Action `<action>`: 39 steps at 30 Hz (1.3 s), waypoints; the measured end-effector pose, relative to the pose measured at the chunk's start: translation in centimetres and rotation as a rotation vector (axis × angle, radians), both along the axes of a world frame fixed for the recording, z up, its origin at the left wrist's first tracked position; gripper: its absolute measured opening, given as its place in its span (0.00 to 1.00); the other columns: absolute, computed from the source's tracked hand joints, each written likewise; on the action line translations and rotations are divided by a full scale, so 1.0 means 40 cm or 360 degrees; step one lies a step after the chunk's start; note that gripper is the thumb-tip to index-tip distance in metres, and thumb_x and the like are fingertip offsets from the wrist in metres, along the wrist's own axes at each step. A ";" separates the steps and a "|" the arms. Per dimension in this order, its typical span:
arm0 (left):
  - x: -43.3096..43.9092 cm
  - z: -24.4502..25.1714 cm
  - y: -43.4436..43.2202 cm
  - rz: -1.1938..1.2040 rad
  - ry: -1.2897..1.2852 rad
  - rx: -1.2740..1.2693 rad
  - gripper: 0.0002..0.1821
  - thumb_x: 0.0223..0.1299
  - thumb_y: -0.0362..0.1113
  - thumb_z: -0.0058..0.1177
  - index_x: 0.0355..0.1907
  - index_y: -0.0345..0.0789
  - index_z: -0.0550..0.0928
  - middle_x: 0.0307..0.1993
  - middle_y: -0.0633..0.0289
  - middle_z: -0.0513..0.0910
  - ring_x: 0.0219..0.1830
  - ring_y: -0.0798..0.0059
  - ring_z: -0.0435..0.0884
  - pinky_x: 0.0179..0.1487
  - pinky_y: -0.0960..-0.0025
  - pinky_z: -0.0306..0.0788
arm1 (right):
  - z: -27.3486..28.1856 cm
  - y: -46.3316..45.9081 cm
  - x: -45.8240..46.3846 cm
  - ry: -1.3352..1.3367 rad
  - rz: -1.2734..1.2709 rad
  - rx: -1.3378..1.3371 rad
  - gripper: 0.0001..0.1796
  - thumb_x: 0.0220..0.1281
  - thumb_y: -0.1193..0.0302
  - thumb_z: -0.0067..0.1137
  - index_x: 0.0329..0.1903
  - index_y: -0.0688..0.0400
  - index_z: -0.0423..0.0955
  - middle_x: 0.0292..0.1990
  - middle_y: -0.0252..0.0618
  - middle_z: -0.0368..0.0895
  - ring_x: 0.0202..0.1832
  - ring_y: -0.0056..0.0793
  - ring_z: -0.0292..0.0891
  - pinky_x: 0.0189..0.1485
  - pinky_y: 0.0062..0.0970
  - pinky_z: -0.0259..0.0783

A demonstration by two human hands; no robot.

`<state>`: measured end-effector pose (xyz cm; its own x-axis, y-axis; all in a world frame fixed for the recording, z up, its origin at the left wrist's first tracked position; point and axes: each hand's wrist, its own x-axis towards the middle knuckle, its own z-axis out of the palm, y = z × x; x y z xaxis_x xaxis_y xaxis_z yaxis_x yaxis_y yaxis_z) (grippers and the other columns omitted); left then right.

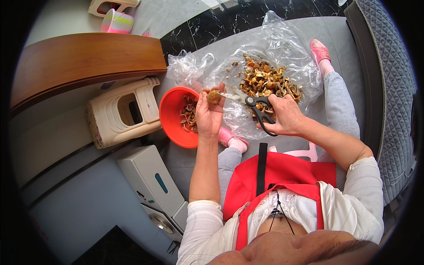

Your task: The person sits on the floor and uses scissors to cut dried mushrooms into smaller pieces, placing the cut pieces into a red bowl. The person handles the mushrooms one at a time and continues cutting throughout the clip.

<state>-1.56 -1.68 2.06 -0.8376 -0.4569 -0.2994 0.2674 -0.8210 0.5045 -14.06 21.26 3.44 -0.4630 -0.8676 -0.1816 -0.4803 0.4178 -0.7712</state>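
Between the fingers of my left hand is a brown mushroom, held up over the right side of a red plastic bowl. My right hand grips black-handled scissors, with a thumb and fingers at the handles. Their blades point left and the tip reaches the mushroom. Inside the bowl lie cut mushroom pieces, partly hidden by my left hand. A heap of brown and yellow mushrooms rests on a spread clear plastic sheet, beyond the scissors.
A beige plastic step stool stands left of the bowl, below a wooden ledge. The quilted grey sofa side borders the right. My feet, in pink shoes, flank the sheet. A white dispenser-like box is at lower left.
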 end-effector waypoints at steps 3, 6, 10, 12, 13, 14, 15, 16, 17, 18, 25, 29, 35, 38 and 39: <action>-0.001 0.003 -0.002 -0.0017 -0.0008 -0.0006 0.09 0.75 0.34 0.38 0.48 0.33 0.71 0.52 0.49 0.79 0.65 0.50 0.71 0.65 0.54 0.72 | 0.001 0.000 -0.004 -0.0065 -0.0025 0.0038 0.33 0.45 0.44 0.67 0.33 0.63 0.67 0.25 0.48 0.75 0.31 0.48 0.75 0.40 0.39 0.61; -0.002 0.005 -0.002 -0.0016 -0.0012 -0.0010 0.09 0.75 0.34 0.38 0.48 0.33 0.71 0.52 0.50 0.79 0.65 0.50 0.70 0.65 0.54 0.72 | 0.001 0.001 -0.004 -0.0143 -0.0034 0.0049 0.33 0.45 0.44 0.67 0.33 0.63 0.68 0.25 0.48 0.75 0.31 0.48 0.74 0.40 0.39 0.61; -0.003 0.005 -0.001 0.0023 -0.0027 -0.0029 0.09 0.75 0.34 0.38 0.48 0.33 0.71 0.51 0.50 0.79 0.65 0.50 0.71 0.65 0.55 0.72 | -0.003 0.001 0.004 0.0036 -0.0010 -0.0068 0.33 0.45 0.45 0.67 0.34 0.63 0.68 0.24 0.48 0.75 0.30 0.49 0.74 0.40 0.40 0.62; -0.002 0.004 0.000 0.0010 -0.0021 -0.0028 0.09 0.75 0.34 0.38 0.48 0.33 0.72 0.51 0.50 0.79 0.65 0.50 0.71 0.65 0.55 0.72 | -0.005 0.001 0.005 0.0050 -0.0018 -0.0078 0.33 0.45 0.45 0.67 0.34 0.63 0.68 0.24 0.48 0.75 0.29 0.49 0.74 0.40 0.40 0.62; -0.002 0.004 -0.001 -0.0005 -0.0018 -0.0023 0.09 0.75 0.34 0.38 0.47 0.33 0.72 0.51 0.50 0.79 0.65 0.50 0.71 0.65 0.55 0.72 | -0.006 0.000 0.004 0.0054 -0.0021 -0.0077 0.33 0.45 0.45 0.67 0.34 0.63 0.68 0.24 0.48 0.75 0.29 0.49 0.74 0.40 0.40 0.62; -0.001 0.004 -0.001 -0.0017 -0.0016 -0.0017 0.09 0.75 0.35 0.38 0.47 0.33 0.72 0.51 0.50 0.80 0.65 0.50 0.71 0.65 0.54 0.72 | -0.007 0.001 0.003 0.0022 -0.0042 -0.0059 0.33 0.45 0.45 0.67 0.34 0.63 0.68 0.24 0.48 0.75 0.29 0.49 0.74 0.40 0.40 0.62; -0.001 0.003 -0.001 -0.0027 -0.0015 -0.0006 0.09 0.75 0.35 0.38 0.47 0.33 0.72 0.51 0.50 0.80 0.65 0.50 0.71 0.65 0.55 0.71 | -0.007 0.001 0.001 -0.0010 -0.0062 -0.0042 0.33 0.45 0.46 0.68 0.34 0.63 0.68 0.24 0.48 0.75 0.29 0.49 0.74 0.40 0.40 0.62; -0.001 0.002 0.000 -0.0034 -0.0016 0.0006 0.09 0.75 0.35 0.38 0.47 0.33 0.72 0.51 0.50 0.80 0.65 0.50 0.71 0.66 0.55 0.71 | -0.007 0.000 -0.001 -0.0035 -0.0082 -0.0039 0.32 0.45 0.46 0.68 0.34 0.63 0.68 0.25 0.48 0.75 0.29 0.49 0.74 0.40 0.39 0.62; -0.001 0.001 0.000 -0.0038 -0.0009 0.0022 0.09 0.75 0.35 0.38 0.47 0.34 0.72 0.51 0.50 0.80 0.65 0.51 0.71 0.66 0.55 0.71 | -0.007 0.000 -0.002 -0.0067 -0.0083 -0.0009 0.32 0.45 0.46 0.68 0.34 0.63 0.68 0.25 0.48 0.75 0.29 0.49 0.74 0.40 0.39 0.62; -0.002 0.001 -0.001 -0.0022 -0.0023 0.0028 0.10 0.75 0.36 0.38 0.47 0.34 0.73 0.51 0.50 0.80 0.65 0.51 0.71 0.66 0.54 0.71 | -0.006 -0.001 -0.003 -0.0093 -0.0083 0.0005 0.32 0.45 0.46 0.68 0.34 0.63 0.68 0.24 0.48 0.75 0.29 0.49 0.74 0.40 0.39 0.61; 0.000 -0.011 0.008 0.0058 -0.0053 0.0111 0.12 0.76 0.36 0.35 0.47 0.33 0.73 0.52 0.49 0.79 0.65 0.51 0.71 0.68 0.53 0.68 | -0.002 -0.002 0.009 0.0110 -0.0024 -0.0076 0.31 0.45 0.48 0.68 0.34 0.63 0.68 0.24 0.46 0.75 0.31 0.46 0.75 0.41 0.38 0.60; -0.001 -0.018 0.013 0.0092 -0.0162 0.0138 0.12 0.75 0.35 0.36 0.48 0.32 0.73 0.52 0.49 0.79 0.65 0.52 0.71 0.69 0.52 0.67 | -0.005 -0.002 0.010 0.0151 -0.0026 -0.0042 0.31 0.45 0.48 0.68 0.35 0.62 0.68 0.25 0.46 0.76 0.31 0.45 0.76 0.42 0.38 0.60; 0.003 -0.017 0.010 0.0018 -0.0017 0.0157 0.10 0.75 0.34 0.38 0.48 0.32 0.72 0.52 0.50 0.79 0.65 0.53 0.71 0.69 0.52 0.67 | -0.003 -0.005 0.004 0.0028 -0.0135 -0.0022 0.32 0.44 0.48 0.69 0.35 0.63 0.68 0.25 0.47 0.77 0.32 0.46 0.76 0.42 0.38 0.61; 0.002 -0.016 0.010 0.0027 -0.0031 0.0153 0.09 0.75 0.34 0.38 0.47 0.32 0.72 0.52 0.50 0.79 0.65 0.53 0.71 0.69 0.53 0.67 | -0.001 -0.003 0.000 0.0020 -0.0110 -0.0022 0.32 0.44 0.47 0.69 0.35 0.63 0.68 0.26 0.47 0.77 0.32 0.46 0.77 0.42 0.38 0.62; 0.001 -0.016 0.011 0.0049 -0.0061 0.0137 0.09 0.75 0.35 0.38 0.47 0.33 0.72 0.52 0.50 0.79 0.65 0.52 0.71 0.69 0.53 0.67 | -0.001 -0.003 0.003 0.0047 -0.0080 -0.0029 0.32 0.44 0.47 0.69 0.35 0.63 0.68 0.26 0.46 0.77 0.32 0.46 0.77 0.42 0.38 0.62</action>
<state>-1.51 -1.24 1.43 -0.8106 -0.4534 -0.3706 0.2751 -0.8535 0.4426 -13.96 21.12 3.41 -0.5110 -0.8461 -0.1515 -0.4816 0.4278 -0.7649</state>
